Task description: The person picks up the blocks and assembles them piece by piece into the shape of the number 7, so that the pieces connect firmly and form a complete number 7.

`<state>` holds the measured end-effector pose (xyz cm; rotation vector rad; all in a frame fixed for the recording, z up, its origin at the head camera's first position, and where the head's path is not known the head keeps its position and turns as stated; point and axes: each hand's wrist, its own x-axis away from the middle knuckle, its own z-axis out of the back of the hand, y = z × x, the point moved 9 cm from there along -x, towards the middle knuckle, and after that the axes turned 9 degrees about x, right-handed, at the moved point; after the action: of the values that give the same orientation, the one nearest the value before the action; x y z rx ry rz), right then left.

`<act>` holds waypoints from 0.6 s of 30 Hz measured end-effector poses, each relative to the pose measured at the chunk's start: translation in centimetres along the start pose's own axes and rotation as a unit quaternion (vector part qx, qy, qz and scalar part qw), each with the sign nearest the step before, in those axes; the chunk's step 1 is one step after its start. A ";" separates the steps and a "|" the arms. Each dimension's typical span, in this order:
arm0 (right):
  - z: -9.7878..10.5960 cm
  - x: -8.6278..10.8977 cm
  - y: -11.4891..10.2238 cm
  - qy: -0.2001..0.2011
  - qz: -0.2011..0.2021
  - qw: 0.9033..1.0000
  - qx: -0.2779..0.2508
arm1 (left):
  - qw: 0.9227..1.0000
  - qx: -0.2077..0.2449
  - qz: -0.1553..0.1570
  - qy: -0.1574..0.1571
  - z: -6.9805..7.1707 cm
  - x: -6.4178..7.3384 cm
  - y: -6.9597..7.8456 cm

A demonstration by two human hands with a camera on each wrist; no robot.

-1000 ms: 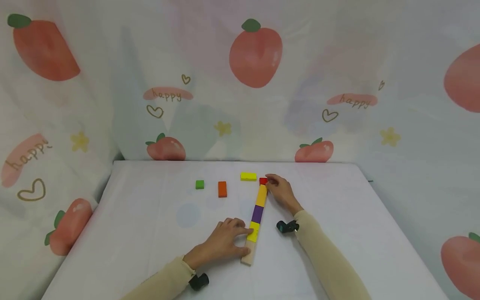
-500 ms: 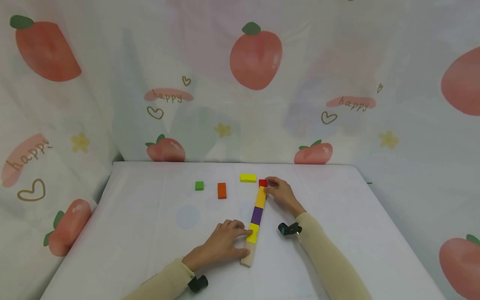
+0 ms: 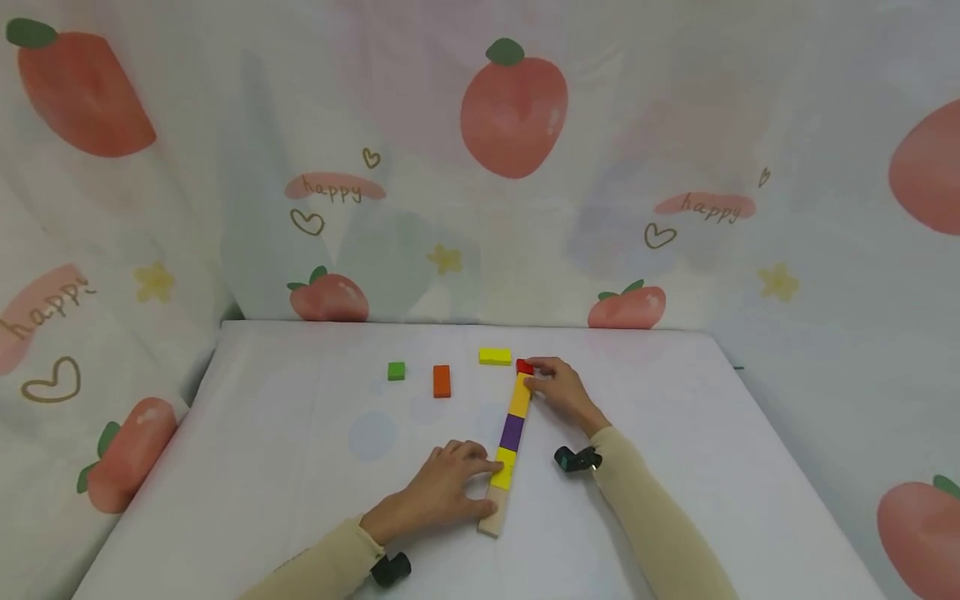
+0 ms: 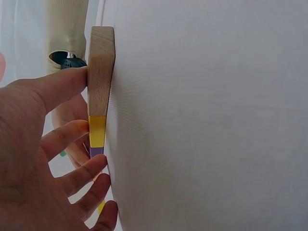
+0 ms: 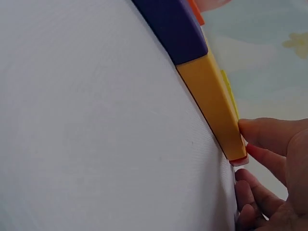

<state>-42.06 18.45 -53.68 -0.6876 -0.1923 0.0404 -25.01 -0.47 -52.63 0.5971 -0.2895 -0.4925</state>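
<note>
A straight row of blocks runs away from me in the head view: plain wood (image 3: 491, 522), yellow (image 3: 506, 457), purple (image 3: 512, 432), orange-yellow (image 3: 517, 404) and, at the far end, a small red block (image 3: 522, 365). My left hand (image 3: 433, 493) touches the wooden block with its thumb and the yellow one with its index finger, the other fingers spread and relaxed. At the far end, my right hand (image 3: 566, 392) rests its thumb on the orange-yellow block (image 5: 211, 106) and its index finger against the red one. Part of the red block is hidden.
Left of the row's far end lie a separate yellow block (image 3: 495, 357), an orange block (image 3: 442, 381) and a small green block (image 3: 396, 371). The white table (image 3: 285, 433) meets a printed cloth backdrop (image 3: 420, 217) at its far edge.
My right index finger has shifted slightly from beside the red block onto it. The left hand keeps its place on the row, and the loose blocks have stayed put.
</note>
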 end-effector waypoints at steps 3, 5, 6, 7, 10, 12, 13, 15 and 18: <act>0.0 -0.1 0.1 -0.002 -0.005 1.000 -0.005 | 1.000 0.000 0.003 -0.004 0.0 -0.1 -0.1; -0.1 0.1 0.3 -0.003 -0.006 1.000 -0.002 | 1.000 0.001 0.006 -0.008 -0.2 0.0 0.0; -0.2 0.1 0.4 -0.002 -0.005 1.000 -0.002 | 1.000 0.001 0.005 -0.009 -0.2 0.1 0.1; -0.2 0.2 0.4 0.001 -0.002 1.000 0.000 | 1.000 0.000 0.005 -0.009 -0.3 0.1 0.1; -0.2 0.3 0.3 0.009 0.006 1.000 0.005 | 1.000 -0.006 -0.001 -0.006 -0.3 0.2 0.2; -0.1 0.3 0.1 0.010 0.009 1.000 0.006 | 1.000 -0.010 -0.005 -0.003 -0.1 0.2 0.2; -0.1 0.3 0.1 0.011 0.011 1.000 0.006 | 1.000 -0.013 -0.005 -0.001 -0.1 0.1 0.2; -0.1 0.2 0.0 0.010 0.010 1.000 0.006 | 1.000 -0.017 -0.006 0.002 0.1 0.1 0.2; -0.1 0.1 0.0 0.008 0.005 1.000 0.003 | 1.000 -0.020 -0.006 0.003 0.2 0.1 0.3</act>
<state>-41.98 18.36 -53.73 -0.6829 -0.1743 0.0452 -24.94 -0.41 -52.30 0.5621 -0.2703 -0.5060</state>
